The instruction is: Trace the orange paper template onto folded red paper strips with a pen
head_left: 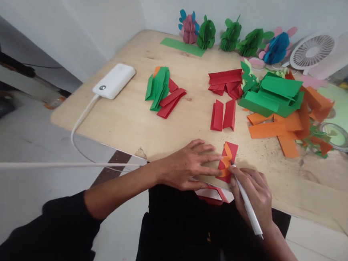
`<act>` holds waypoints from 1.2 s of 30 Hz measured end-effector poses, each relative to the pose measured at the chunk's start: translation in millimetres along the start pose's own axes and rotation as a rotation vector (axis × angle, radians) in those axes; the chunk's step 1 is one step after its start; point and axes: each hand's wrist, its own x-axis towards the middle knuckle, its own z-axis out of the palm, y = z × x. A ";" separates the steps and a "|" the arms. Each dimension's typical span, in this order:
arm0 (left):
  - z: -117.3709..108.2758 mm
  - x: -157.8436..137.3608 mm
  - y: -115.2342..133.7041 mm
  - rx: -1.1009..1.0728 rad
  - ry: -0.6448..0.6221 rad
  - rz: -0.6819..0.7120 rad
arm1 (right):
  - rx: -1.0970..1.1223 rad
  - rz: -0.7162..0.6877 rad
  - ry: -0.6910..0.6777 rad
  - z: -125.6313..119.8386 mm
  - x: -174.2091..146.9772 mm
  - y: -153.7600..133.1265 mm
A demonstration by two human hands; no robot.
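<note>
My left hand [189, 164] lies flat on the wooden table [126, 118], its fingers pressing an orange curved template [225, 162] onto a folded red paper piece [231, 151] near the front edge. My right hand [255, 193] grips a white pen [248, 206], its tip touching the template's right edge. Two more folded red pieces [223, 115] stand just beyond.
Piles of folded paper: green and red [162, 90], red [226, 81], green [273, 96], orange strips [285, 129]. Finished paper fruit shapes [229, 36] line the back wall beside a small white fan [311, 51]. A white power bank [114, 80] with cable lies left. Scissors [346, 144] lie right.
</note>
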 end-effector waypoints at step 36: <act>-4.8 -0.4 -7.7 -0.091 -0.018 0.002 | 0.221 0.551 -0.051 3.4 17.5 -16.0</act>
